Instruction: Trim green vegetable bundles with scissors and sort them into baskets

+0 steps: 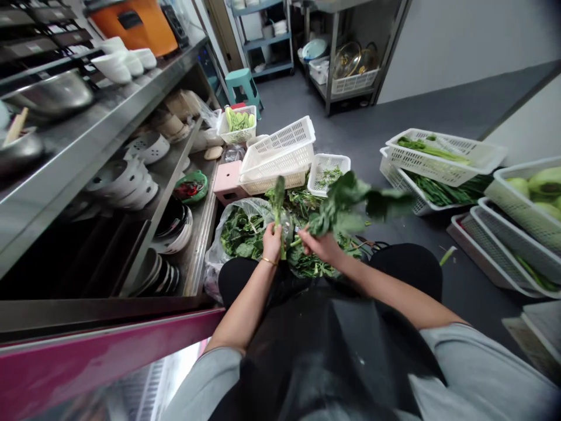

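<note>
My left hand (272,242) is closed round a thick green vegetable stalk (279,199), which stands nearly upright. Just to its right, my right hand (323,245) grips the stem of a large leafy green (344,202). Its broad leaves spread out to the right and are smeared by motion. Below and left of my hands, a clear plastic bag (213,255) holds dark leafy greens (241,233). More cut leaves (309,264) lie heaped between my knees, partly hidden by my hands. A small white basket (312,182) with green trimmings sits beyond my right hand.
Stacked white baskets (280,153) stand ahead beside a pink stool (228,181). Baskets of long greens (390,169) and round pale green vegetables (547,186) line the right side. A steel counter (131,96) with bowls runs along the left. A teal stool (243,82) stands farther back.
</note>
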The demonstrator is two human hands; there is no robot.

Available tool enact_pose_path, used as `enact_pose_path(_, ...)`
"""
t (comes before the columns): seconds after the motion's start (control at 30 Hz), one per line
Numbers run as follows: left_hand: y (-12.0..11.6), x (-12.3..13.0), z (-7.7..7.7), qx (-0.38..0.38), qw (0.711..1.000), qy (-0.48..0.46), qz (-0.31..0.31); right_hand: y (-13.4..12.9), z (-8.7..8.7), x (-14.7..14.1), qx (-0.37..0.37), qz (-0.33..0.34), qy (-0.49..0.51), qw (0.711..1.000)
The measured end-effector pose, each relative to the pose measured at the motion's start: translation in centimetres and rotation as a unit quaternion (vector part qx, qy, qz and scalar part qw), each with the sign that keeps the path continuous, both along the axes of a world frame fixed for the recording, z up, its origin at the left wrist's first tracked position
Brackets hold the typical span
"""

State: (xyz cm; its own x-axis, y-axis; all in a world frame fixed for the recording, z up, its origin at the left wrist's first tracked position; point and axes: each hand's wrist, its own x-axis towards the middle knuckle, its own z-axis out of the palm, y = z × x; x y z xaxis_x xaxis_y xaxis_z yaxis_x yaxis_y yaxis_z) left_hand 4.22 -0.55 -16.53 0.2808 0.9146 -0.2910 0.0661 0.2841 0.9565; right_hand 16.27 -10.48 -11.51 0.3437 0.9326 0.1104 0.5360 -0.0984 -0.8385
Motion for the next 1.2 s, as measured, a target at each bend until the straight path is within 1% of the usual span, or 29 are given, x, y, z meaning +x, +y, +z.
enact_pose_path(0.1,-1.8,-0.3,0.0,0.101,0.994,-0.010,-0.041,1.8,-0.2,1.4,-0.041,-0.011,0.142,0.989)
enact_pose_path(0.17,-3.2,-0.2,0.4,0.121,0.991,-0.019,-0.056,3.0,-0.3,2.2,-0.061,-0.024,0.204,0.977)
enact_pose_path(0.2,-3.7,-0.1,0.8,0.109,0.992,-0.028,-0.064,3.3,-0.4,2.3,-0.060,-0.032,0.201,0.977)
enact_pose_path(0.23,-4.1,0.0,1.2,0.081,0.993,-0.040,-0.075,3.4,-0.4,2.3,-0.050,-0.042,0.182,0.981)
enact_pose_path(0.3,-4.5,0.2,2.1,-0.005,0.990,-0.079,-0.115,2.8,-0.6,2.1,0.002,-0.073,0.124,0.990)
enact_pose_path(0.37,-4.9,0.4,3.0,-0.090,0.975,-0.125,-0.163,1.7,-0.7,1.9,0.046,-0.099,0.085,0.990)
enact_pose_path(0.43,-5.2,0.7,3.7,-0.145,0.957,-0.159,-0.192,0.7,-0.9,2.0,0.042,-0.084,0.099,0.991)
enact_pose_path(0.5,-5.6,0.9,4.3,-0.153,0.955,-0.176,-0.185,0.1,-1.1,2.1,0.019,-0.064,0.147,0.987)
enact_pose_path(0.53,-5.7,1.0,4.4,-0.148,0.956,-0.179,-0.179,0.0,-1.3,2.2,0.016,-0.068,0.179,0.981)
enact_pose_path(0.57,-5.7,1.1,4.5,-0.141,0.957,-0.182,-0.175,0.0,-1.4,2.3,0.020,-0.082,0.213,0.973)
enact_pose_path(0.63,-5.7,0.9,4.6,-0.140,0.953,-0.194,-0.186,0.1,-1.5,2.5,0.033,-0.110,0.271,0.956)
enact_pose_path(0.7,-5.5,0.6,4.4,-0.154,0.943,-0.207,-0.212,0.4,-1.3,3.0,0.034,-0.094,0.283,0.954)
enact_pose_path(0.77,-5.3,0.3,4.1,-0.156,0.937,-0.204,-0.238,0.8,-0.8,3.4,0.021,-0.060,0.242,0.968)
enact_pose_path(0.8,-5.2,0.2,4.0,-0.150,0.937,-0.196,-0.246,1.0,-0.5,3.5,0.020,-0.048,0.208,0.977)
enact_pose_path(0.87,-4.9,0.2,3.7,-0.126,0.946,-0.171,-0.244,1.1,-0.1,3.2,0.038,-0.048,0.128,0.990)
enact_pose_path(0.93,-4.5,0.3,3.6,-0.093,0.962,-0.139,-0.217,0.7,-0.1,2.4,0.055,-0.040,0.073,0.995)
enact_pose_path(0.97,-4.2,0.3,3.6,-0.080,0.969,-0.125,-0.199,0.3,-0.3,1.9,0.056,-0.025,0.073,0.995)
enact_pose_path(1.03,-3.8,0.2,3.4,-0.056,0.978,-0.106,-0.169,-0.6,-0.6,1.1,0.042,-0.006,0.135,0.990)
enact_pose_path(1.1,-3.6,0.1,3.2,-0.011,0.984,-0.082,-0.159,-1.2,-0.7,1.2,0.032,-0.026,0.210,0.977)
enact_pose_path(1.13,-3.7,0.0,3.0,0.026,0.985,-0.063,-0.161,-1.2,-0.6,1.5,0.027,-0.048,0.219,0.974)
enact_pose_path(1.2,-4.1,0.0,2.7,0.112,0.979,-0.018,-0.166,-0.5,-0.1,2.6,0.017,-0.069,0.170,0.983)
